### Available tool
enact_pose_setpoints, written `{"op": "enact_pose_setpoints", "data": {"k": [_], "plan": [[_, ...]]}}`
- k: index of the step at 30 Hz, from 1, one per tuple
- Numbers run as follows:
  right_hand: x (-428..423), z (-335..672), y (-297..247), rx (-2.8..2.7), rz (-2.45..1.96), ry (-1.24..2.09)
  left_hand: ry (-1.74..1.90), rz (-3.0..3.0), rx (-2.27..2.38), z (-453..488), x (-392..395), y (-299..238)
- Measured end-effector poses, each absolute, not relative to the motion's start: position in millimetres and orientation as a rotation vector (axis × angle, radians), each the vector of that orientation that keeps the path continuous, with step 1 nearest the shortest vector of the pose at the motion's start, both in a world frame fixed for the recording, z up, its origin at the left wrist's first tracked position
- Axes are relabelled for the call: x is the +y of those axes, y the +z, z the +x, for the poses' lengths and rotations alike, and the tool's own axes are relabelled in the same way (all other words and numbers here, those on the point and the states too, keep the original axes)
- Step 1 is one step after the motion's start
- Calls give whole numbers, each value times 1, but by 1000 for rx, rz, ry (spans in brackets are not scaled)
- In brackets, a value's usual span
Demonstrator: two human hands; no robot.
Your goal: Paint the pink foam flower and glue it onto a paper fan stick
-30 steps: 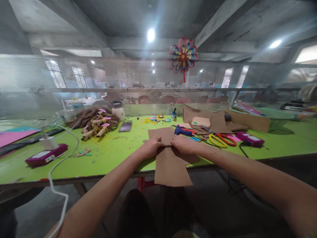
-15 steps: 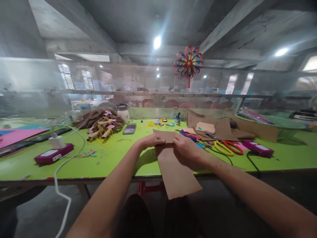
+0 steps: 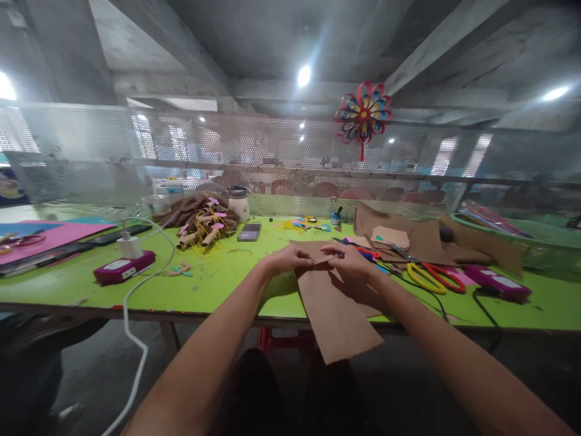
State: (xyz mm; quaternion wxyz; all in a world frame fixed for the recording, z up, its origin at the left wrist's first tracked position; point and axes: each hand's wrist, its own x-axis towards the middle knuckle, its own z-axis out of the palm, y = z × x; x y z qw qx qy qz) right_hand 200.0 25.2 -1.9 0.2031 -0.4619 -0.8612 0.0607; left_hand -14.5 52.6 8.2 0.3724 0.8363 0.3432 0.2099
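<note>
A sheet of brown kraft paper (image 3: pixel 338 318) lies at the near edge of the green table, its lower end hanging over the edge toward my lap. My left hand (image 3: pixel 290 258) pinches a folded strip across the paper from the left side. On the right, my right hand (image 3: pixel 351 261) pinches the same strip, fingers bent and thumb inward. Between the hands the fold stands slightly raised. More brown paper shows beneath and behind both hands. Scissors with yellow handles (image 3: pixel 425 278) and scissors with red handles (image 3: pixel 445 278) lie right of my right hand.
Brown paper rolls with yellow string (image 3: pixel 204 227) are piled at left back, near a white jar (image 3: pixel 238 203) and a phone (image 3: pixel 249 232). Purple power strips (image 3: pixel 124 267) sit on both sides. A green basket (image 3: pixel 544 242) stands far right; a perforated screen (image 3: pixel 272 145) closes the back.
My fingers have shifted along the fold, and the strip between my hands is now lifted. The whole view has turned a little to the left.
</note>
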Motion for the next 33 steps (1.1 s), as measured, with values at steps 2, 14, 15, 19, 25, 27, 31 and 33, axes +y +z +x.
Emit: {"op": "enact_pose_setpoints", "data": {"k": [2,14,15,19,25,27,31,33], "plan": [[27,203,4,-2331,-1189,433,558,2170,831,-13,52,9],[34,201,-15,-1726,-1082,1144,541,2349,863,-5,42,12],[34,201,-16,-1679,-1077,1165,539,2364,875,-4,41,12],[35,201,-20,-1677,-1053,1097,527,2363,884,-3,41,9],[35,202,-24,-1755,-1027,999,537,2376,886,-3,50,-2],[35,201,-25,-1798,-1047,958,549,2398,871,-2,50,-3],[36,200,-25,-1808,-1034,902,570,2422,828,1,47,-1],[36,199,-25,-1777,-1009,905,583,2425,827,2,46,-1]]}}
